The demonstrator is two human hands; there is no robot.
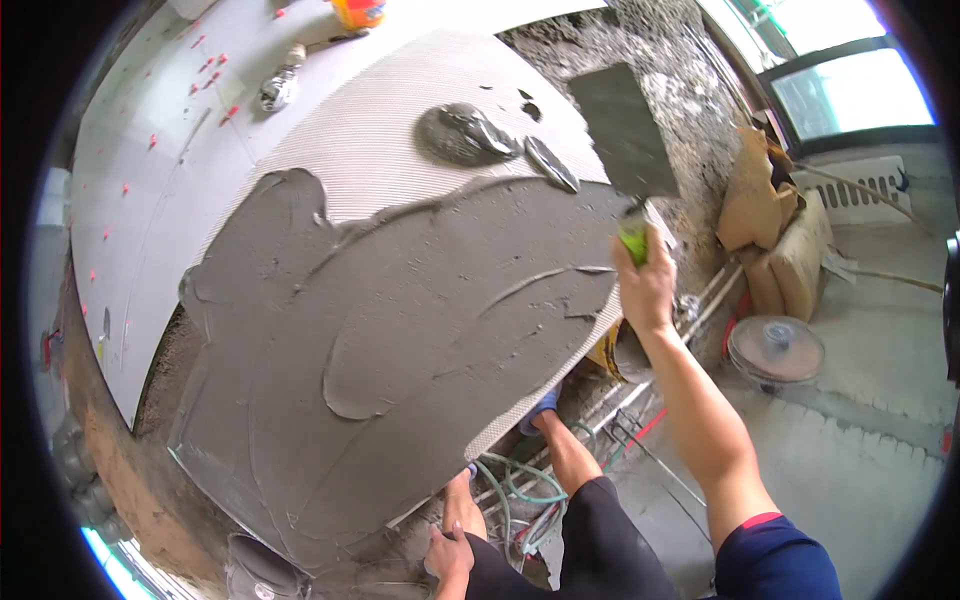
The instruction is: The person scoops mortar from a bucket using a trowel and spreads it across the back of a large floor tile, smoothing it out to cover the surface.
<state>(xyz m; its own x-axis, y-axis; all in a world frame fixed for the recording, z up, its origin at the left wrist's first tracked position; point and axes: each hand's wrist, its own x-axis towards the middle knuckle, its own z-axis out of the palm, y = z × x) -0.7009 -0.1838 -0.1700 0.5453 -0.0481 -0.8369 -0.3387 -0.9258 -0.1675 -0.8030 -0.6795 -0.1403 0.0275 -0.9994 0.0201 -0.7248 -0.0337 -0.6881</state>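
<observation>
My right hand (645,285) grips the green handle (634,238) of a flat rectangular trowel (620,125), its grey-smeared blade raised over the panel's right end. Below it lies a large panel with a pale ribbed face (375,120), much of it covered by smooth grey paste (400,300). A thicker mound of paste (465,133) and smaller dabs sit on the ribbed part. My left hand (448,555) is low at the bottom, by my left leg, fingers curled; what is inside them, if anything, is hidden.
A white tiled surface with red clips (140,230), a foil-like bundle (280,88) and an orange container (358,12) are at upper left. At right are torn paper sacks (780,255), a round lid (775,348), a window (840,95) and rough rubble (680,70). Hoses (525,480) and pipes lie near my feet.
</observation>
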